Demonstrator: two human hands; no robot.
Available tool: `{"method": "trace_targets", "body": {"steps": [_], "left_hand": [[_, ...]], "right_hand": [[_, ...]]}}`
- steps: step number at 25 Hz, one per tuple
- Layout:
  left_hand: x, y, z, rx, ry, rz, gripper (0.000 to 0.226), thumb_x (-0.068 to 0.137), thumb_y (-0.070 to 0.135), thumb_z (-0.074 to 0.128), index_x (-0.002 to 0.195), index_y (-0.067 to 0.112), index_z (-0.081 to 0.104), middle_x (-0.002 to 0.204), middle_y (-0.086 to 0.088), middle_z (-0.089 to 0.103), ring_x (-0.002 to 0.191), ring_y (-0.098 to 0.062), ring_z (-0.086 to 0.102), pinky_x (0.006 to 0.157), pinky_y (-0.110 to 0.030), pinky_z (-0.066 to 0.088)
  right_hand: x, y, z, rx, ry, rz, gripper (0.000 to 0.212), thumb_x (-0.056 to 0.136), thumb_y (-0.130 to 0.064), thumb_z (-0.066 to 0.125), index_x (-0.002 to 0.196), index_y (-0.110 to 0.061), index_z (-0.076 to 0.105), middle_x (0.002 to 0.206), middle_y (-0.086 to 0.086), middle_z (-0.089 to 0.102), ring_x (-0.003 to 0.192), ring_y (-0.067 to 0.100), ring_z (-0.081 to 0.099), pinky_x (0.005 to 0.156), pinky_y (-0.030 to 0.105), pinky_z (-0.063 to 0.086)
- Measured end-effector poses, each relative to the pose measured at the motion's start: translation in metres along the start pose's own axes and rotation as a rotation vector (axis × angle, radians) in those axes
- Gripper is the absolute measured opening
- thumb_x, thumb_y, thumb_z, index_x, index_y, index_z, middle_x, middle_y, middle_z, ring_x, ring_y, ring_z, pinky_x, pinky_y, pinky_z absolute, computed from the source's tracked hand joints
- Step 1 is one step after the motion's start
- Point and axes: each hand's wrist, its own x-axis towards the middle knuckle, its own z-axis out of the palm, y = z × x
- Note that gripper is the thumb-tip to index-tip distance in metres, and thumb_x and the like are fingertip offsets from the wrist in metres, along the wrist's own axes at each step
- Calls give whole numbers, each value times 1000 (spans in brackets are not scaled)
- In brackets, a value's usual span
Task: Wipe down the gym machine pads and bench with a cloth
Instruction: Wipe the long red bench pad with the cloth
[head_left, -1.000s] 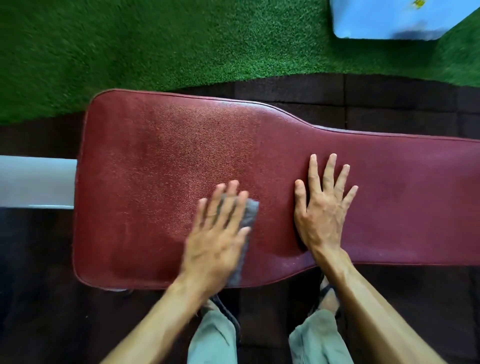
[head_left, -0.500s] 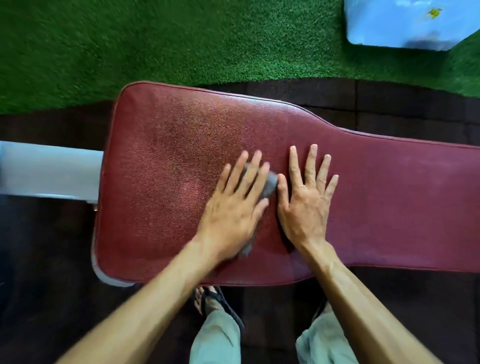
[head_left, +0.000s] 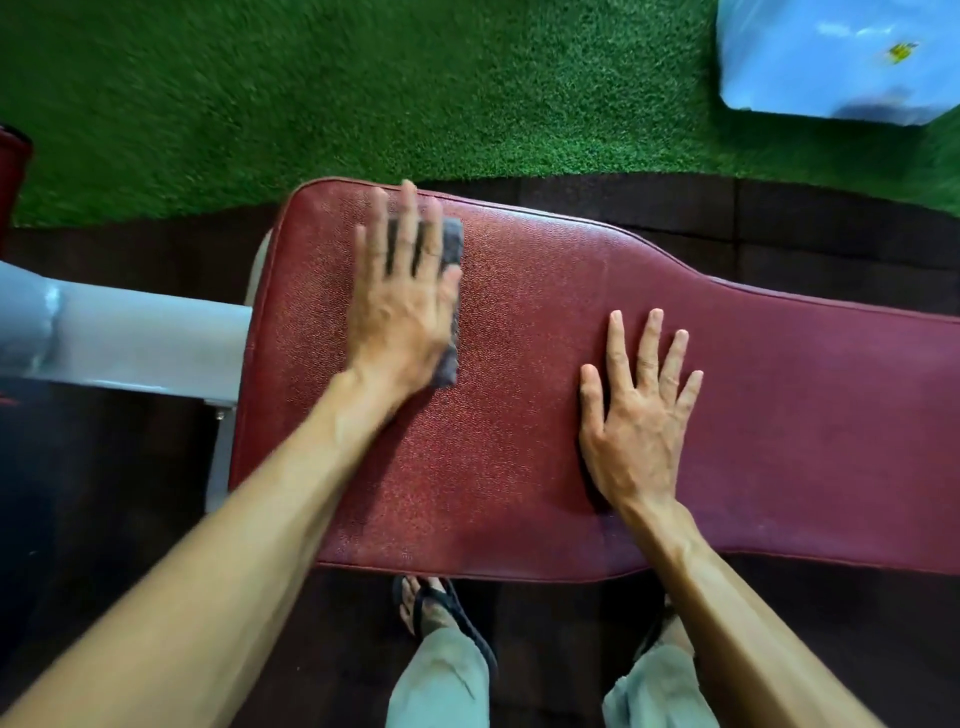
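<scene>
A dark red padded bench (head_left: 519, 415) runs across the view, wide at the left and narrowing to the right. My left hand (head_left: 402, 306) lies flat, fingers straight, pressing a grey cloth (head_left: 451, 249) onto the pad near its far left corner; the cloth shows past the hand's right side, and the hand is motion-blurred. My right hand (head_left: 639, 415) rests flat on the pad to the right, fingers spread, holding nothing.
A pale grey metal frame tube (head_left: 130, 343) joins the bench from the left. Green artificial turf (head_left: 363, 88) lies beyond the bench, with a light blue box (head_left: 831, 57) at the top right. Dark rubber floor tiles (head_left: 571, 649) and my sandalled feet are below the near edge.
My left hand has slid the cloth from the pad's near middle, beside my right hand, up to the far left corner. My right hand has stayed flat on the pad.
</scene>
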Motion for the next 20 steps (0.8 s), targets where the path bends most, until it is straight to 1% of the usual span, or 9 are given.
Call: {"method": "trace_targets", "body": {"steps": [3, 5, 9, 11, 12, 14, 16, 18, 20], "left_hand": [[-84, 6, 5, 47, -121, 207, 60, 104, 41, 16, 157, 15, 6, 166, -8, -3, 153, -30, -6, 125, -51, 4], [-119, -22, -2, 141, -144, 234, 59, 103, 40, 11, 157, 17, 7, 166, -8, -1, 154, -29, -4, 124, -51, 2], [-53, -47, -5, 131, -30, 45, 60, 102, 38, 22, 157, 18, 10, 166, -9, 5, 154, -32, 1, 123, -50, 0], [-4, -11, -1, 0, 23, -100, 60, 102, 40, 22, 157, 18, 11, 166, -11, 6, 153, -36, 2, 123, -50, 1], [6, 16, 3, -43, 23, -111, 60, 103, 40, 23, 157, 17, 13, 165, -12, 7, 152, -37, 3, 124, -50, 2], [-14, 68, 14, -55, -4, 20, 59, 103, 39, 27, 156, 16, 17, 165, -12, 10, 152, -37, 4, 125, -51, 5], [-73, 84, 17, -2, -83, 222, 58, 103, 39, 26, 156, 17, 17, 166, -9, 9, 153, -33, 3, 125, -50, 7], [-113, 55, 13, 68, -126, 309, 58, 103, 41, 19, 157, 19, 14, 166, -6, 10, 153, -31, 7, 124, -50, 8], [-105, 18, 9, 115, -123, 241, 59, 102, 42, 13, 157, 19, 11, 166, -7, 8, 154, -30, 5, 123, -51, 5]], "right_hand": [[-1, 3, -4, 24, -20, -27, 60, 101, -49, 27, 156, -31, 11, 166, 3, -2, 153, 30, -7, 121, 57, 2], [-5, 7, -6, 13, -27, -54, 61, 100, -51, 27, 156, -30, 13, 166, 3, -1, 153, 29, -6, 121, 56, 3], [-12, 19, -9, -5, -46, -99, 61, 100, -51, 27, 156, -30, 14, 166, 4, 1, 153, 26, -5, 123, 54, 6], [-13, 20, -10, 9, -59, -110, 60, 101, -51, 28, 156, -31, 14, 166, 3, 0, 153, 25, -5, 123, 53, 5], [-13, 20, -11, 16, -64, -116, 60, 101, -51, 29, 156, -31, 14, 166, 2, 0, 153, 24, -5, 123, 52, 4], [-11, 26, -14, 14, -70, -114, 61, 100, -52, 31, 156, -33, 14, 166, 1, 0, 153, 21, -5, 123, 53, 3], [-15, 42, -21, 10, -81, -90, 63, 98, -54, 33, 155, -35, 12, 166, -1, -2, 153, 20, -6, 122, 55, 2], [-23, 63, -28, 7, -98, -63, 66, 97, -57, 33, 155, -36, 11, 166, -1, -4, 153, 20, -8, 122, 56, 2], [-33, 83, -33, -8, -123, -71, 67, 96, -59, 32, 155, -36, 10, 166, -1, -5, 153, 19, -9, 122, 57, 3]]}}
